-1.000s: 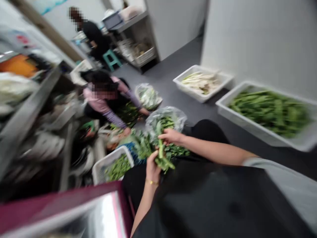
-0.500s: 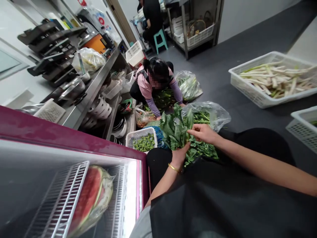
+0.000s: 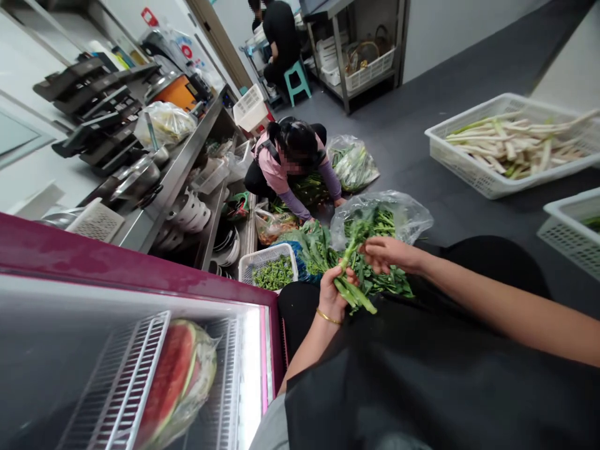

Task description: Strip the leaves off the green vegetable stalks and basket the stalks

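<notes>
My left hand (image 3: 334,294) is closed round a bunch of leafy green stalks (image 3: 359,294), their thick cut ends pointing down and right, leaves to the upper left. One stalk (image 3: 349,250) stands up across the bunch. Beside its upper part is my right hand (image 3: 389,253), fingers curled together; whatever they may hold is hidden. Loose green leaves (image 3: 387,281) lie beneath my hands. Just beyond, an open clear plastic bag (image 3: 410,215) contains more greens. A white basket (image 3: 241,269) with small cut green pieces (image 3: 274,273) stands left of my hands.
A co-worker in pink (image 3: 272,162) crouches ahead over greens, near another filled bag (image 3: 354,165). White baskets (image 3: 469,172), one with pale stalks, stand right. To my left, an open fridge (image 3: 140,256) holds a cut watermelon (image 3: 171,375); steel shelving (image 3: 173,181) stands beyond.
My left hand has turned the bunch so the stalk ends now show towards me. The right hand's fingers have curled more beside an upright stalk. The view has shifted slightly.
</notes>
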A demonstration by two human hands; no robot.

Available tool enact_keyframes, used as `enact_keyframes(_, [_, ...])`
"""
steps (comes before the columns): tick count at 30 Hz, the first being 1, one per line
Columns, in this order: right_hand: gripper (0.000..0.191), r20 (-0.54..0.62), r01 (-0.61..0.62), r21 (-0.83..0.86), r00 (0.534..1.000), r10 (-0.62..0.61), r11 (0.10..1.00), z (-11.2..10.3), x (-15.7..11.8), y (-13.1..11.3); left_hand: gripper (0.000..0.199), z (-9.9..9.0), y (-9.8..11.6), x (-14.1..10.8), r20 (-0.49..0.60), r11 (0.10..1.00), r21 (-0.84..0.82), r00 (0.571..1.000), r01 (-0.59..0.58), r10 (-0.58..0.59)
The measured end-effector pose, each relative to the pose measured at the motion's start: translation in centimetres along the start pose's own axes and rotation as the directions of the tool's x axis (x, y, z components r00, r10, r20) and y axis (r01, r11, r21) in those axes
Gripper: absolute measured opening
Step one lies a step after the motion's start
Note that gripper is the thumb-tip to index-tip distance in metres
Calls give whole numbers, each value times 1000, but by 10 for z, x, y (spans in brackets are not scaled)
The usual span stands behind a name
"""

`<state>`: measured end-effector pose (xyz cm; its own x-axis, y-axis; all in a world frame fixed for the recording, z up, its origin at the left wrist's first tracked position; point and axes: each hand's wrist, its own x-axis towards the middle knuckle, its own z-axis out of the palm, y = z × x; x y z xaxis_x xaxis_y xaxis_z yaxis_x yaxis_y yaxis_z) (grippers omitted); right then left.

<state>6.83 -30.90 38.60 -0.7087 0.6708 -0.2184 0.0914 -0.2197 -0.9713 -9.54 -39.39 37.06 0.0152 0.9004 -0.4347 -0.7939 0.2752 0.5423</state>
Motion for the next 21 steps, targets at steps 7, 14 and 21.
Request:
enact_keyframes(7, [42,-264,120,110,961,-88,987,31,36,-6,27,11,-8,2,-83,902,278,927,-330,365])
enact_keyframes(14, [50,-148,119,297,986,-78,947,19,26,0,29,8,-13,4,-41,895,263,922,-361,385])
enact_keyframes(21, [42,-263,248,-766,721,-641,593,19,26,-6,23,16,-17,2,-110,944,210,953,-256,283])
